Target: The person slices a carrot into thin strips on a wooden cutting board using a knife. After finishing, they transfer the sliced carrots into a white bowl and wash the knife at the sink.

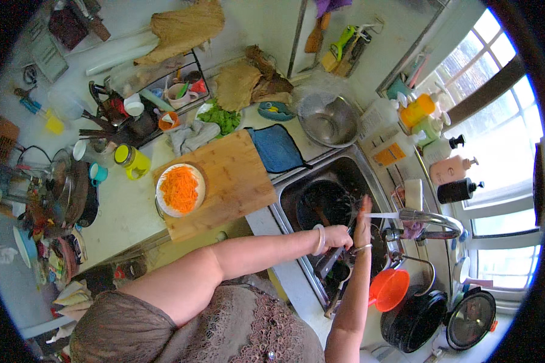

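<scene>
Over the sink (279, 199), my left hand (338, 237) is closed around a dark-handled tool (329, 263), whose far end lies between my hands and is too unclear to name. Beside it, my right hand (363, 222) is held out flat with the fingers extended, under water running from the curved metal faucet (429, 218). A dark round pan (315, 199) lies in the basin, left of my hands. Left of the sink, a white bowl of shredded carrot (180, 188) stands on a wooden cutting board (236, 177).
A blue cloth (277, 147) and a metal bowl (329, 119) lie behind the sink. An orange-red plastic dipper (389, 289) and a black pan (413, 320) are at the right. Pump bottles (449, 170) line the windowsill. A yellow-lidded jar (131, 159) stands on the counter.
</scene>
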The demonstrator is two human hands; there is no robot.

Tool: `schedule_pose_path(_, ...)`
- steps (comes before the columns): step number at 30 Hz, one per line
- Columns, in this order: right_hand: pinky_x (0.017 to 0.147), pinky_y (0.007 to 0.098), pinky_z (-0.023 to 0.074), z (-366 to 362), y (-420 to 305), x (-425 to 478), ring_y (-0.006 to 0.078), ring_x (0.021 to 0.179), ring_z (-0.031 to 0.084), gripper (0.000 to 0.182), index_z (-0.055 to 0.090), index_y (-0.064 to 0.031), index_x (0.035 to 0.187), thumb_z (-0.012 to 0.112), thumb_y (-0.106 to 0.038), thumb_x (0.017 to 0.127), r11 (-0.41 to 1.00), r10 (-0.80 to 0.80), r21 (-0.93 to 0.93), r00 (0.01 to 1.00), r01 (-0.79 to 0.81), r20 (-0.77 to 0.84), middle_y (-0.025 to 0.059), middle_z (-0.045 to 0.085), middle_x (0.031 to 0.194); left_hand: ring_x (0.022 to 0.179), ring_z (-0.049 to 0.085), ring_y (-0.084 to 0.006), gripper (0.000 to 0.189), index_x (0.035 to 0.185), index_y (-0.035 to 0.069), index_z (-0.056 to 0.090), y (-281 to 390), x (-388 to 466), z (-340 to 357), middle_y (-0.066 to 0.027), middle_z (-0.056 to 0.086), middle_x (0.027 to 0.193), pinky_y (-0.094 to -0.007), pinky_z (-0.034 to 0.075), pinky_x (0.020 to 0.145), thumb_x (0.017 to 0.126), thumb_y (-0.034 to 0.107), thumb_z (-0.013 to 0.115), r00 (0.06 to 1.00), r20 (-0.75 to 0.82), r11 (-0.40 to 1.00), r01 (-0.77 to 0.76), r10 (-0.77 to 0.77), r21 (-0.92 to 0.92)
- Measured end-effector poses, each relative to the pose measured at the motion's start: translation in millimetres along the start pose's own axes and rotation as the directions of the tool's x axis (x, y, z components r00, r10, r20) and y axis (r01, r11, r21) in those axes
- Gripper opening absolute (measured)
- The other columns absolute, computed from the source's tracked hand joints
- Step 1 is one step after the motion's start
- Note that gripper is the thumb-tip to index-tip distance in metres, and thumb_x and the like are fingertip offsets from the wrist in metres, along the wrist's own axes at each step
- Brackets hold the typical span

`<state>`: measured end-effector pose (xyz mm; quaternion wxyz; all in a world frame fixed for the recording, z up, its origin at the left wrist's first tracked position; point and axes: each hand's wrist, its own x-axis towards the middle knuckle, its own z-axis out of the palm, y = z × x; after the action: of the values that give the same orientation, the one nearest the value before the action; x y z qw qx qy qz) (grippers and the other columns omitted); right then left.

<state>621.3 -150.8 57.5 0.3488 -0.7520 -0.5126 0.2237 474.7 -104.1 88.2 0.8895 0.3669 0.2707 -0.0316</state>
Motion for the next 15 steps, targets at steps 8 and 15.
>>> schedule_pose_path(8,0.114,0.0417,0.007,13.4,-1.2,-6.9,0.0317,0.142,0.009,0.067,0.023,-0.0043,0.145,0.031,-0.048,0.096,0.986,-0.074,0.153,0.997,0.07,0.024,0.0183,0.017,0.152,0.065,0.055,-0.0197,0.009,0.071,0.0,0.057,15.4,26.5,-15.4,-0.0091,0.055,0.066,-0.038,0.044,0.055,0.066,0.006,0.061,0.975,-0.166,0.989,-0.142,0.148,0.049)
schedule_pose_path(15,0.093,0.0329,0.0425,-21.5,23.3,-49.8,0.0227,0.104,0.059,0.047,0.058,0.0028,0.118,0.036,-0.032,0.095,0.939,0.268,0.242,0.961,-0.244,-0.07,0.0151,0.063,0.113,0.059,0.054,-0.0273,0.01,0.069,-0.003,0.049,38.3,18.4,-12.4,-0.013,0.047,0.071,-0.0477,0.056,0.047,0.072,0.003,0.057,0.983,-0.182,0.985,-0.056,0.026,-0.161)
